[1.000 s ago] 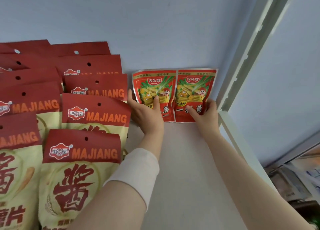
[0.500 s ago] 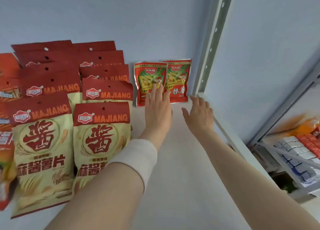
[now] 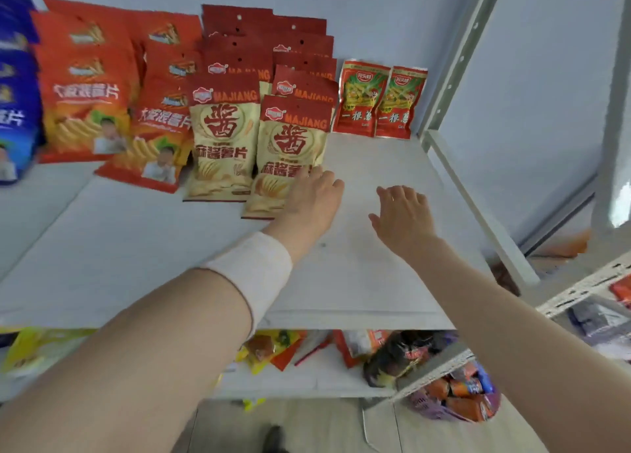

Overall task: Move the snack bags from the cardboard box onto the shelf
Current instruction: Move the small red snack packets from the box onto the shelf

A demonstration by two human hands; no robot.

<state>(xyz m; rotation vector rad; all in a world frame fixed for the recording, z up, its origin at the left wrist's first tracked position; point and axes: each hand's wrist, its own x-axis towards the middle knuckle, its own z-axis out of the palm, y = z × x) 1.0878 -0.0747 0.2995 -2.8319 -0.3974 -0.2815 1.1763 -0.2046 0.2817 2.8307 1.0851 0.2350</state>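
Head view: left hand (image 3: 316,196) beside MAJIANG bags (image 3: 290,145) and right hand (image 3: 404,213) hover over shelf (image 3: 358,282), fingers released, red packets (image 3: 379,101) behind.

One head-worn camera looks forward and down, close over the white shelf (image 3: 358,282), toward the back wall (image 3: 375,19)

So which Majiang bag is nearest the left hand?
The front right Majiang bag; the left hand overlaps its lower corner, others sit farther off.
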